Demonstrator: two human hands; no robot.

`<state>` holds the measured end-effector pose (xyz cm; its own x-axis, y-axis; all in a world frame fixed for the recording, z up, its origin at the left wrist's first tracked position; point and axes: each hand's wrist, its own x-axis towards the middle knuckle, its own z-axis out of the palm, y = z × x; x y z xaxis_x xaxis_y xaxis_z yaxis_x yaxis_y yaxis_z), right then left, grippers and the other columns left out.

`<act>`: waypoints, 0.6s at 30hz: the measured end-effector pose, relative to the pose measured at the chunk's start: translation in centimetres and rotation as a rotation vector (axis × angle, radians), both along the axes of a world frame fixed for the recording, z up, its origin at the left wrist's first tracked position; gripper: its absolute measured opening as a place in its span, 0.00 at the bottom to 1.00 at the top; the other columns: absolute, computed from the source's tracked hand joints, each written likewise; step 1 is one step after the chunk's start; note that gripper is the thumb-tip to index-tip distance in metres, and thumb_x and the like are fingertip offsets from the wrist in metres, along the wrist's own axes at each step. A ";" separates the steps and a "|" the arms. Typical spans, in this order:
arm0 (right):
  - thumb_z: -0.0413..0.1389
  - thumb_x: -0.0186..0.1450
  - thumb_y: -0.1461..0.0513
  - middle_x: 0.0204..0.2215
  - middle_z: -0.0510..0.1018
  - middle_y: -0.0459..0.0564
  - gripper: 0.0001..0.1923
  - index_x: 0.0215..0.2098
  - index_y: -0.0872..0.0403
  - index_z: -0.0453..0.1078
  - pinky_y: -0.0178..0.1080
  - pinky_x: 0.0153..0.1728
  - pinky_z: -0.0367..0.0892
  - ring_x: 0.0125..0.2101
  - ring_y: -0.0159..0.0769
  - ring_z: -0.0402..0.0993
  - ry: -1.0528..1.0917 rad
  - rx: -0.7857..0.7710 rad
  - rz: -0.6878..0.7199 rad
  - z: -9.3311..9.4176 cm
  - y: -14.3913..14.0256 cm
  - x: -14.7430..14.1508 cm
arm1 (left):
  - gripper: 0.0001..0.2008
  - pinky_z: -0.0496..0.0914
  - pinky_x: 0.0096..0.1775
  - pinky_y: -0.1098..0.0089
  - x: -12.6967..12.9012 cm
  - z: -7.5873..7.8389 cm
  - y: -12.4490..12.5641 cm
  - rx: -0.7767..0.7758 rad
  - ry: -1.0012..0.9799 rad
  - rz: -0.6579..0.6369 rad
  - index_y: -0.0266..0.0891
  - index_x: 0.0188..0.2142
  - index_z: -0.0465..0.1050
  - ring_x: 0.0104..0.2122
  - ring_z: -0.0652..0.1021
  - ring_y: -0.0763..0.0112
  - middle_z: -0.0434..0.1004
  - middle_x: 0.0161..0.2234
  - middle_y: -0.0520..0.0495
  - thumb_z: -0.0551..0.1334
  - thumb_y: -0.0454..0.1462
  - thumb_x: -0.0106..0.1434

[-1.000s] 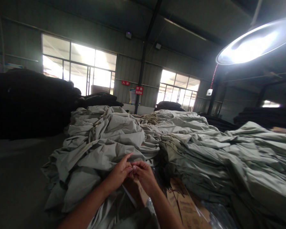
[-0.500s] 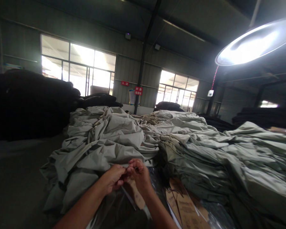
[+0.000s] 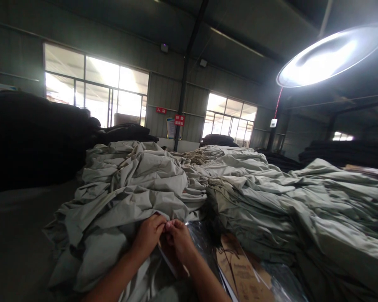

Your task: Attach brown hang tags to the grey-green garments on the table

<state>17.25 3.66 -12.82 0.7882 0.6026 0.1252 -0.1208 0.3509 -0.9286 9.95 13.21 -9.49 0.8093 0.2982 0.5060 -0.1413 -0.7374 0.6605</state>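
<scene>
- Pinching together, the left hand and right hand meet fingertip to fingertip low in the centre of the view, both curled tight around something very small between them.
- What they nip is too small and dim to name; it could be a thread end or the edge of the clear plastic film just under the right hand. Call it probable, not sure.
- Both hands are clenched in a fine pinch, not flat or spread, the kind of grip that suits a thin edge or strand rather than bulk cloth.
- Hands sit just in front of the crumpled grey-green fabric heap, touching or nearly touching its near fold, so the work stays at the pile's front edge within easy reach.
- To the right, the folded fabric stack lies in flatter layers, apart from the loose heap by a dark gap; looks like sorted versus unsorted.
- Brown cardboard pieces lie flat just right of the right forearm, partly under shiny film, close at hand.
- A white strip runs under the wrists, likely a card or paper edge.
- Dark fabric mounds fill the left background, well apart from the hands.
- Overhead lamp glares at top right; windows backlight the hall, leaving the hands in shade, hence the poor detail.
</scene>
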 end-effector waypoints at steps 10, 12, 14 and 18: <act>0.69 0.34 0.57 0.12 0.70 0.40 0.23 0.19 0.55 0.61 0.27 0.13 0.45 0.12 0.22 0.59 0.205 0.033 0.055 -0.3 0.1 0.4 | 0.10 0.61 0.24 0.73 1.5 -1.8 1.9 -0.526 0.117 -0.222 0.36 0.26 0.73 0.19 0.67 0.74 0.71 0.19 0.53 0.57 0.38 0.45; 0.69 0.34 0.57 0.11 0.69 0.39 0.23 0.19 0.55 0.61 0.27 0.13 0.46 0.12 0.23 0.59 0.197 0.040 0.022 -0.6 0.2 0.4 | 0.08 0.62 0.25 0.73 1.4 -1.6 2.0 -0.488 0.119 -0.215 0.37 0.25 0.72 0.20 0.69 0.74 0.71 0.19 0.54 0.58 0.38 0.45; 0.69 0.34 0.56 0.12 0.70 0.40 0.22 0.19 0.55 0.62 0.27 0.13 0.47 0.12 0.22 0.59 0.163 0.035 -0.015 -0.7 0.3 0.3 | 0.07 0.64 0.26 0.72 1.2 -1.3 1.9 -0.440 0.115 -0.184 0.37 0.24 0.70 0.21 0.70 0.73 0.72 0.20 0.53 0.58 0.38 0.45; 0.66 0.38 0.55 0.12 0.70 0.42 0.18 0.18 0.56 0.66 0.28 0.14 0.51 0.12 0.24 0.60 0.055 -0.008 -0.103 -0.5 0.5 0.1 | 0.05 0.65 0.28 0.72 0.8 -0.5 1.3 -0.332 0.089 -0.068 0.38 0.21 0.69 0.23 0.72 0.71 0.72 0.20 0.52 0.58 0.37 0.46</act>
